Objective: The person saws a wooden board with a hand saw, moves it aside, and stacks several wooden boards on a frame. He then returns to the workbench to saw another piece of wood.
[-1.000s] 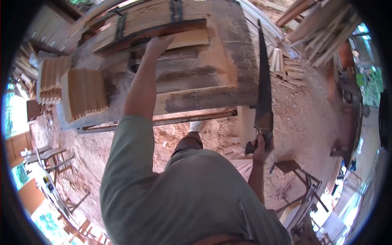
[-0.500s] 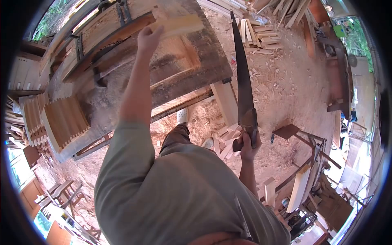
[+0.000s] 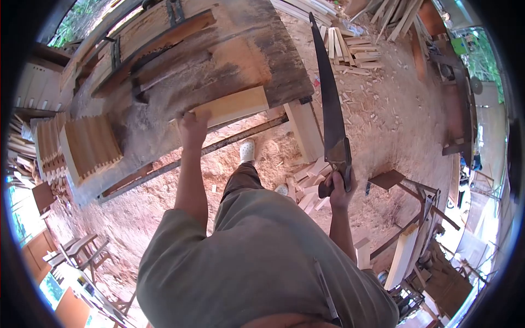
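Seen from above, past a grey-green shirt (image 3: pixel 262 246), a person is standing at a wooden counter (image 3: pixel 287 60) dusted with sawdust (image 3: pixel 246 59). The left hand (image 3: pixel 194 128) is holding the left end of a pale, flat board (image 3: pixel 238 105), its fingers curled closed on the wood. The board is lying lengthwise along the counter's near edge, its other end pointing right; whether its underside is fully touching the top cannot be told. The right hand (image 3: pixel 340 188) is gripping a handsaw (image 3: pixel 330 104) beyond the counter's right side, its fingers wrapped closed around the handle, while the long, dark blade is pointing forward, apart from the board. At the counter's left end, two stacks of boards (image 3: pixel 90 145) with jagged ends are sitting side by side. A long, dark strip (image 3: pixel 156 48) is lying farther back. Below, a pale shoe with holes (image 3: pixel 247 152) is showing on the floor (image 3: pixel 394 120), where wood offcuts (image 3: pixel 310 188) are lying near a counter leg (image 3: pixel 304 130) and loose sticks (image 3: pixel 350 52) are lying piled farther off, to the right.
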Demonstrator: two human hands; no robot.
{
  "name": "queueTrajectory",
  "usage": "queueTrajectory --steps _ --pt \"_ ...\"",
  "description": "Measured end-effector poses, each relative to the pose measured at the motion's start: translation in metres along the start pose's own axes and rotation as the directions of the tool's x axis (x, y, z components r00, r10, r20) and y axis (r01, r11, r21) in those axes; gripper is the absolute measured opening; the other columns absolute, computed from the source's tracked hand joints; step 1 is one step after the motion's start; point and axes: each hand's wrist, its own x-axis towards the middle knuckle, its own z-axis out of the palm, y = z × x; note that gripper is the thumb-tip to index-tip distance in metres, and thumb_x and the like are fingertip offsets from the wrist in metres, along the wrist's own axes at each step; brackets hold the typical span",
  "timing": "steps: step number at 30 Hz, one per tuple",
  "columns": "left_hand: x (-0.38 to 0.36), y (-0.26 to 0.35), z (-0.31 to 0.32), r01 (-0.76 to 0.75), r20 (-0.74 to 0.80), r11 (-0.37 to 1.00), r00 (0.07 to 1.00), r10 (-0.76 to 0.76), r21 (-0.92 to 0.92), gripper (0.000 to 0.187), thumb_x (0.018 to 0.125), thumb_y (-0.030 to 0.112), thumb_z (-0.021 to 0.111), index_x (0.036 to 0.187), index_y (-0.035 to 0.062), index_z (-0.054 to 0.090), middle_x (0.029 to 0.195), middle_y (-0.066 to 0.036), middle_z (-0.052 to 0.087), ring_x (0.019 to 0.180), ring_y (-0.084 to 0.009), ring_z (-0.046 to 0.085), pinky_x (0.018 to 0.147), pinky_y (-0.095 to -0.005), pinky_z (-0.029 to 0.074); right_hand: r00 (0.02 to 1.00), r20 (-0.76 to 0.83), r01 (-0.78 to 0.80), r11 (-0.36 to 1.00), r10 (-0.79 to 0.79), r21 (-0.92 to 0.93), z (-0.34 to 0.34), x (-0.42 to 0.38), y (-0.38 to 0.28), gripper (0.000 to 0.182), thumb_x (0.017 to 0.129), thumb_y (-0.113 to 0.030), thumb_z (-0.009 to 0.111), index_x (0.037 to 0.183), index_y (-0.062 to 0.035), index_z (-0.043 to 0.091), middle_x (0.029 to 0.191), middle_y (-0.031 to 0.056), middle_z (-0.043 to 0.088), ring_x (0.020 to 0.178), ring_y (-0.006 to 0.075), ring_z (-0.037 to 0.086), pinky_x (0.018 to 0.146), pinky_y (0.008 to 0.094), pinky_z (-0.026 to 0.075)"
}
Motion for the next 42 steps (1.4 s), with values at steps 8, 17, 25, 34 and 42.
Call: queueTrajectory --steps 8,17,25,34,42 --pt "-0.015 0.006 0.070 -0.637 -0.063 0.624 0.675 0.735 0.453 0.032 0.077 0.040 0.075 0.073 0.0080 0.072 0.084 -0.005 0.061 0.087 -0.0290 0.058 0.079 -0.0464 0.042 0.991 0.133 -0.038 0.996 0.027 0.082 0.002 -0.011 0.005 0.021 0.089 -0.002 0.055 0.110 0.0025 0.053 0.074 0.0042 0.056 0.060 0.0109 0.053 0.057 0.0269 0.048" --pt "0.030 0.027 0.088 -0.643 -0.189 0.690 0.672 0.716 0.332 0.037 0.093 0.038 0.058 0.084 0.0063 0.074 0.105 -0.009 0.064 0.104 -0.0321 0.057 0.092 -0.0477 0.041 0.928 0.372 0.040 0.991 0.011 -0.128 0.011 -0.020 -0.002 0.059 0.086 -0.004 0.061 0.141 0.0059 0.041 0.106 0.0101 0.066 0.086 0.0109 0.060 0.075 0.0240 0.050" --pt "0.058 0.073 0.120 -0.324 -0.052 0.688 0.884 0.465 0.649 0.069 0.095 0.062 0.031 0.109 0.0085 0.074 0.146 -0.009 0.046 0.136 -0.0302 0.039 0.116 -0.0523 0.018 0.926 0.346 0.236 0.945 -0.149 -0.224 0.045 -0.030 0.007 0.060 0.089 -0.009 0.064 0.141 0.0061 0.040 0.098 0.0131 0.067 0.080 0.0110 0.061 0.071 0.0251 0.050" --pt "0.052 0.097 0.106 -0.256 0.014 0.762 0.951 0.309 0.595 0.091 0.082 0.080 0.042 0.146 0.0157 0.046 0.155 -0.009 0.036 0.147 -0.0242 0.022 0.115 -0.0522 0.014 0.943 0.328 0.129 0.967 -0.051 -0.222 0.042 -0.055 0.010 0.059 0.090 -0.009 0.064 0.142 0.0058 0.039 0.105 0.0203 0.068 0.093 0.0185 0.069 0.078 0.0283 0.053" --pt "0.055 0.094 0.107 -0.299 -0.011 0.742 0.924 0.382 0.600 0.092 0.080 0.081 0.042 0.133 0.0085 0.060 0.152 -0.011 0.041 0.145 -0.0257 0.027 0.115 -0.0502 0.014 0.938 0.330 0.193 0.952 -0.108 -0.236 0.053 -0.038 0.001 0.057 0.091 -0.008 0.063 0.141 0.0059 0.041 0.107 0.0183 0.069 0.094 0.0176 0.069 0.079 0.0285 0.053"
